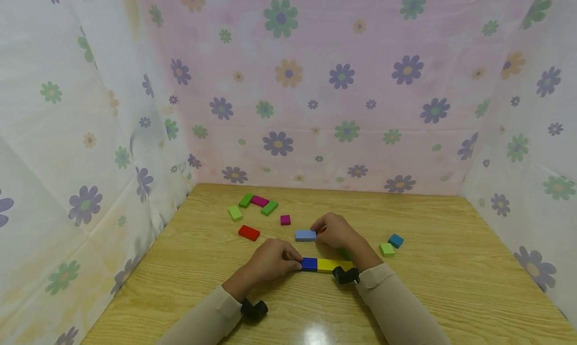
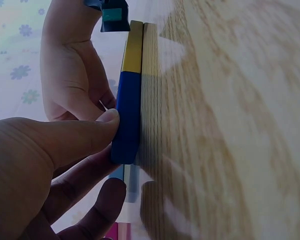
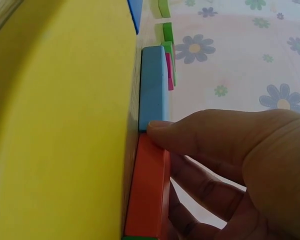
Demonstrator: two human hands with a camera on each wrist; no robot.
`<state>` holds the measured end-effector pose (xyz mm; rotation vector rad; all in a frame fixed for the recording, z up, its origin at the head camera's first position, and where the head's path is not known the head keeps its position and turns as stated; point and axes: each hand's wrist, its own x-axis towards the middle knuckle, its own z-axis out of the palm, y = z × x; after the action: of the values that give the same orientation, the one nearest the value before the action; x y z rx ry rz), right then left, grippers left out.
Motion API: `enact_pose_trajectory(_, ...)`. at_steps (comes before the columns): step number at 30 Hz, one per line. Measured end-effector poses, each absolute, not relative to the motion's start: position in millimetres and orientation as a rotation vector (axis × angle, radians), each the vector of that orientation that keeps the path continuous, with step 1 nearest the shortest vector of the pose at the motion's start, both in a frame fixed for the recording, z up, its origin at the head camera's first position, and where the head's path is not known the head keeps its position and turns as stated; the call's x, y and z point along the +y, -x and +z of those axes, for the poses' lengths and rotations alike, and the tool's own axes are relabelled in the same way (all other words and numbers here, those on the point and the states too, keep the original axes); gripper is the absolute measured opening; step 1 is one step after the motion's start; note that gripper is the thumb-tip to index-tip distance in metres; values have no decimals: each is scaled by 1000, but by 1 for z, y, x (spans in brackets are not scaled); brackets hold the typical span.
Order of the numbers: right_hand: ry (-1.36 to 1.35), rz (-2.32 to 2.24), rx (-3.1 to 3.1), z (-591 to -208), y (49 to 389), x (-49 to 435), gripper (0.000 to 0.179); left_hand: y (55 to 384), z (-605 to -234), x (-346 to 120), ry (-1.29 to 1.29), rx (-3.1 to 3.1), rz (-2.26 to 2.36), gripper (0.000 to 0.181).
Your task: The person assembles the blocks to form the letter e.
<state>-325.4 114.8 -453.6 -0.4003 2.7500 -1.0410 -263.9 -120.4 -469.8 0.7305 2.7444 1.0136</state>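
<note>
My left hand (image 1: 272,261) pinches the left end of a dark blue block (image 1: 309,264), its thumb on the front face in the left wrist view. The dark blue block lies end to end with a long yellow block (image 1: 331,266). Farther back, my right hand (image 1: 337,231) grips an orange-red block (image 3: 149,185) where it meets a light blue block (image 1: 305,236). The right thumb (image 3: 162,131) overlaps the seam between the two. From the head view, the right hand hides the orange-red block. A green block (image 1: 345,253) shows partly beside the right wrist.
Left of the hands lie a red block (image 1: 249,233), a small magenta block (image 1: 285,220), and several green and magenta blocks (image 1: 259,201). To the right are a small lime block (image 1: 386,250) and a blue block (image 1: 396,240). Flowered cloth (image 1: 315,84) surrounds the wooden table (image 1: 442,285).
</note>
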Motion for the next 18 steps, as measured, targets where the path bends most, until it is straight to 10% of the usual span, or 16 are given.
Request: enact_pose_trajectory(18, 408, -1094, 2701, -453, 328, 120, 31, 266, -472, -121, -742, 2735, 1028, 11)
